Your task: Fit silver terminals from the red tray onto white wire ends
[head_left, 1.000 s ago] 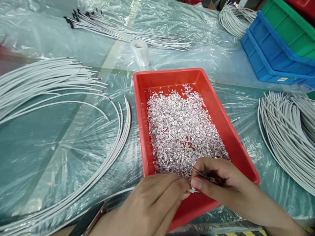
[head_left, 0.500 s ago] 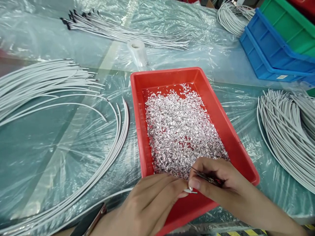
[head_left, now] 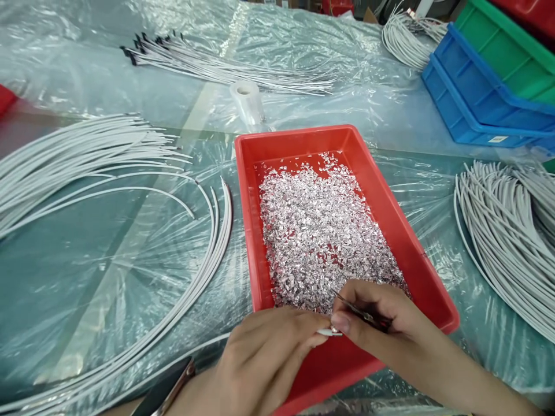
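My left hand (head_left: 269, 352) is closed around a white cable (head_left: 325, 332), whose end pokes out past the fingertips over the near part of a red tray (head_left: 245, 214). Against that end, my right hand (head_left: 381, 323) pinches with thumb and forefinger; a tiny shiny bit shows there. A small dark tool with a slim pointed tip (head_left: 358, 312) also lies in the right hand, its rear part hidden by the palm. Many silvery foil scraps (head_left: 316, 225) cover the tray's floor. The cable runs back to the left beneath my left hand.
White cables (head_left: 87, 150) lie at left, with a curved bundle (head_left: 203, 266) nearer the tray. Another cable coil (head_left: 498, 231) is at right. Behind stand a clear film roll (head_left: 248, 104), black-tipped cables (head_left: 208, 63) and stacked blue crates (head_left: 485, 92). Plastic sheeting covers the table.
The view has shifted slightly, so the tray and cables sit a little lower and further right. Both hands keep their hold; my right fingertips have moved slightly at the cable's end.
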Demonstrator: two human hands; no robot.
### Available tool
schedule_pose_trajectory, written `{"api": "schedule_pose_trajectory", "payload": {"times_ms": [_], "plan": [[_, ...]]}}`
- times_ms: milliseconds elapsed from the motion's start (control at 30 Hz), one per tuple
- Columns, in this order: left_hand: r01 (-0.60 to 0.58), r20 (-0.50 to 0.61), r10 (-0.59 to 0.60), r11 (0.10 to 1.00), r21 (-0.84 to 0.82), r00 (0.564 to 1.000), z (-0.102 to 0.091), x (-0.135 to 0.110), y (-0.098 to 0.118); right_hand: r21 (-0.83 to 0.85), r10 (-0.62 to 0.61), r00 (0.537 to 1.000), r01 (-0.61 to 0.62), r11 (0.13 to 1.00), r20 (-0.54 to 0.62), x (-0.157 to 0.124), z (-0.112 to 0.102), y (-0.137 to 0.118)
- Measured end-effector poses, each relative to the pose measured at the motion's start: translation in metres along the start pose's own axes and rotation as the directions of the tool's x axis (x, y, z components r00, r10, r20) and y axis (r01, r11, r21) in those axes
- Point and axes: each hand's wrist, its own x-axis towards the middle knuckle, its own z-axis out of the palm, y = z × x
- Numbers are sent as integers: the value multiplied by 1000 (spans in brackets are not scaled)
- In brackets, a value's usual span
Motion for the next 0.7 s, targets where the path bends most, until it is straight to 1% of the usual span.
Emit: {"api": "schedule_pose_trajectory", "payload": {"times_ms": [67,133,167,233,367,433,500,600,633,667,700], "plan": [[152,-15,-157,970,-187,987,0,6,2,-4,-16,999,16,1000,-41,2,0,1],[290,23,-301,892,-346,953,-1,9,4,-2,-33,995,33,999,-97,5,-1,1],[337,52,-346,853,-399,937,-2,10,6,-3,-42,992,42,999,-122,7,-1,2],[387,87,-394,796,-465,915,-3,10,8,-22,-65,985,62,998,-160,9,-3,2],[418,109,-429,740,-527,897,-3,9,8,-122,-123,967,97,988,-225,13,-4,4],[426,119,-439,713,-557,891,-3,11,6,-186,-151,957,106,977,-249,16,-4,6],[425,123,-439,703,-571,890,-3,15,6,-249,-198,937,126,960,-288,18,-4,9],[391,120,-398,721,-572,910,-5,19,10,-313,-277,892,165,935,-357,19,-4,15],[377,134,-373,716,-588,918,-6,17,13,-341,-286,888,160,926,-360,19,-4,18],[371,166,-344,700,-611,924,-7,13,15,-362,-292,881,152,920,-372,18,-5,22],[388,223,-322,669,-634,920,-8,6,17,-381,-304,872,151,912,-383,18,-7,27]]}}
